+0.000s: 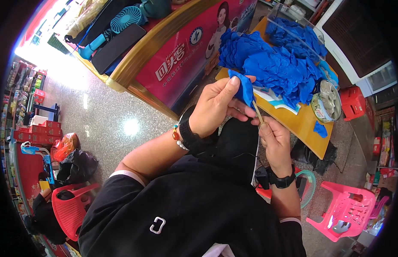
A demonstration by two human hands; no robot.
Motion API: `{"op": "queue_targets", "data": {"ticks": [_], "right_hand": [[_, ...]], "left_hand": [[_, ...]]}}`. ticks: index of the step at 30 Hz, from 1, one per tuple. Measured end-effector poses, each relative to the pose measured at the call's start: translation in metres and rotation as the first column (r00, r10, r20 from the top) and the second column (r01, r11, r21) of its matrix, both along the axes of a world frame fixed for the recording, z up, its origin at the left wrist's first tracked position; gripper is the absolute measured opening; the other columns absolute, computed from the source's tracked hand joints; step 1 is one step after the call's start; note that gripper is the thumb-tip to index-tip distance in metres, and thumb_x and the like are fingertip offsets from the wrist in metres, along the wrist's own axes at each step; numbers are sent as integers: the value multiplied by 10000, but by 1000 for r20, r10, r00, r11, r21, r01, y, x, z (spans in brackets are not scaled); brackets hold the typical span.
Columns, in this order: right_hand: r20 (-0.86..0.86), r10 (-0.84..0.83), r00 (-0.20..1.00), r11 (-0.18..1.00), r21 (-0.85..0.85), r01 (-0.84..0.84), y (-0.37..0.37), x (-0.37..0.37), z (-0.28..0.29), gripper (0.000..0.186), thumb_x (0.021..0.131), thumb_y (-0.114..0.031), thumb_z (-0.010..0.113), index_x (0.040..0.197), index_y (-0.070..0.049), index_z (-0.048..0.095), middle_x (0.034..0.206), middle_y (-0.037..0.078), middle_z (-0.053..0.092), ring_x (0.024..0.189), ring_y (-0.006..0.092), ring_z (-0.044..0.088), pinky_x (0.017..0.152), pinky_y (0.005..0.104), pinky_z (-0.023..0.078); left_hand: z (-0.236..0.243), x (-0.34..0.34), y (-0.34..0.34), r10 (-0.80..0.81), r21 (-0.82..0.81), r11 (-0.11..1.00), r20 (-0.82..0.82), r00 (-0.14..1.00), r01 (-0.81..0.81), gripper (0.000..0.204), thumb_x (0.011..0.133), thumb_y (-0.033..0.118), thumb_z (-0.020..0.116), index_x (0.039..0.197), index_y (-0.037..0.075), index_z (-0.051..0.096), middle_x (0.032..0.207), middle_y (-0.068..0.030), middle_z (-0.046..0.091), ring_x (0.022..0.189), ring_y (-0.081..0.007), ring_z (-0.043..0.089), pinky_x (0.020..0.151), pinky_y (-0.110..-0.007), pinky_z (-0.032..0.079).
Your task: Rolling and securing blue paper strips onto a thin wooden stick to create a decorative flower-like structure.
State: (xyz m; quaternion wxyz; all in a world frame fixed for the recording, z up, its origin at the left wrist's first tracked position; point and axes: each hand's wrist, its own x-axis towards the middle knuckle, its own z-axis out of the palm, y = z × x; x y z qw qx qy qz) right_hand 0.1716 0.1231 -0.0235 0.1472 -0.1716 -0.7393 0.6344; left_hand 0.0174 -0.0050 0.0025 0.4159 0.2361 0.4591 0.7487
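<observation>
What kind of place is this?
Probably a small shop: packaged goods crowd the shelving at far left, red boxes are stacked nearby, and a gold-edged counter carries a printed red advertising panel.

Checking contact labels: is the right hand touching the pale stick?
Touching. The head view shows the right hand pinching the near end of the pale stick between thumb and fingers.

Near the frame's centre, the left hand [216,102] pinches a blue piece [246,91], the right hand [274,139] a thin stick [258,112]
</observation>
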Motion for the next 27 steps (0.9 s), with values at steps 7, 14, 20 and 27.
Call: {"op": "queue_targets", "data": {"ticks": [7,14,20,27], "right_hand": [[-133,58,989,856,-503,-118,-1,3,-9,239,969,-198,492,995,11,605,644,-76,389,507,-6,283,445,170,202],[-94,40,995,998,-53,-45,0,-2,-6,237,966,-192,499,1017,13,608,640,-76,391,514,4,293,454,177,211],[-197,97,976,879,-443,-177,-1,2,-11,230,966,-193,497,999,12,597,613,-80,357,507,6,271,450,189,195],[-194,118,974,832,-516,-204,0,2,-13,228,966,-189,496,995,13,597,617,-81,360,508,5,270,451,184,193]], "left_hand": [[6,-1,5,-75,164,985,102,992,57,464,1004,347,350,1290,-6,443,1039,-124,611,791,-142,620,609,-274,545],[5,-5,4,-58,145,988,97,994,44,464,1008,347,333,1277,-13,450,1041,-127,605,765,-149,626,618,-268,546],[5,-7,8,-88,218,975,191,978,45,449,1012,336,320,1223,-24,483,1008,-136,611,716,-152,623,636,-282,548],[7,-7,10,-56,230,973,179,982,13,339,996,266,407,1161,-4,529,921,-99,629,644,-129,601,582,-259,539]]}}
